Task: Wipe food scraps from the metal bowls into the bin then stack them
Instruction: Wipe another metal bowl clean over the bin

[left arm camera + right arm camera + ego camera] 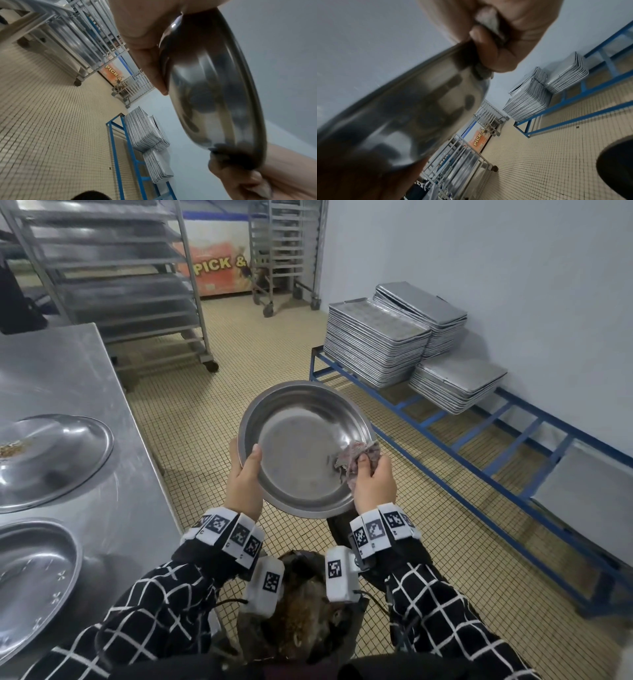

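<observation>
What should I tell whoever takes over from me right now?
Left hand grips the tilted metal bowl by its rim above the bin. Right hand holds a crumpled cloth against the bowl's inner right side. That bowl looks nearly clean. Two more bowls wait on the steel table: the far bowl holds scraps, the near bowl shows specks. Nothing stacked yet.

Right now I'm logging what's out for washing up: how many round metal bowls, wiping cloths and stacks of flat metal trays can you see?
Round metal bowls: 3, one held, two on the steel counter
Crumpled grey wiping cloths: 1
Stacks of flat metal trays: 3
Total: 7
</observation>
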`<state>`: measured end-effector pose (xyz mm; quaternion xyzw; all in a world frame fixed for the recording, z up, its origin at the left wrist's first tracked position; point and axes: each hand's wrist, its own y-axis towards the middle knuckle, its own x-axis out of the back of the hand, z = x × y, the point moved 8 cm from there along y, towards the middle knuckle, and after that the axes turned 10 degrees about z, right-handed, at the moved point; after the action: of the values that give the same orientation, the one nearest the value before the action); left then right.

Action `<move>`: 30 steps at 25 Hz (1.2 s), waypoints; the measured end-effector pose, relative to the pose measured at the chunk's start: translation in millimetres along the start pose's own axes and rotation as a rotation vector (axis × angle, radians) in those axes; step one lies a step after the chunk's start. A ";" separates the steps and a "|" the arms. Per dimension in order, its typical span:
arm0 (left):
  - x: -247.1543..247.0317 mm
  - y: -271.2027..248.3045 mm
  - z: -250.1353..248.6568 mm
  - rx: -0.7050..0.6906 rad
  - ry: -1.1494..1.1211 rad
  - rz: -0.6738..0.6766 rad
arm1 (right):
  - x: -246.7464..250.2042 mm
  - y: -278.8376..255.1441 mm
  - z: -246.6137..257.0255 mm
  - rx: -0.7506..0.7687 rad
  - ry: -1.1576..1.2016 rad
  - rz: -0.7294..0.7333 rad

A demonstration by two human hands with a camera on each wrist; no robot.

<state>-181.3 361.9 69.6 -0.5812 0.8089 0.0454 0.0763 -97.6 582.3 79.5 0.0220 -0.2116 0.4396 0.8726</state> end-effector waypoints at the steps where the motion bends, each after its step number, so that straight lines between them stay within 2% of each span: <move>1: 1.5 1.5 -3.9 0.005 0.016 0.053 | 1.0 0.8 2.3 0.010 -0.012 0.019; 5: 12.3 2.6 -11.0 0.148 -0.117 0.250 | 2.8 8.4 18.0 0.093 -0.161 0.203; 7: 21.9 1.3 -8.5 0.186 -0.079 0.198 | 0.1 7.8 25.2 0.114 -0.203 0.249; 9: 27.7 0.9 -8.6 0.180 -0.052 0.123 | -2.4 3.1 28.4 0.108 -0.198 0.201; 13: 22.7 1.3 -14.9 0.080 -0.031 0.057 | -13.3 -13.3 19.8 0.025 -0.036 0.016; 16: 22.4 -2.7 -0.1 0.137 0.056 0.059 | -21.4 -25.0 11.8 -0.015 0.038 -0.050; 18: 27.7 -2.0 6.5 0.185 0.098 0.131 | -19.3 -26.2 12.1 -0.006 0.026 -0.034; 23: 40.7 0.7 -14.0 0.109 -0.102 0.294 | -10.6 -18.0 37.7 0.128 -0.186 0.180; 26: 46.4 -5.3 -14.8 0.152 -0.054 0.202 | -10.1 -21.4 42.9 0.135 -0.202 0.191; 30: 41.7 -7.7 -20.5 0.098 0.043 0.082 | -19.0 -36.6 36.5 0.083 -0.020 0.045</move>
<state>-188.6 317.1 82.6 -0.5439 0.8348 -0.0038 0.0854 -91.9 537.3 110.7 0.0577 -0.2023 0.4673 0.8587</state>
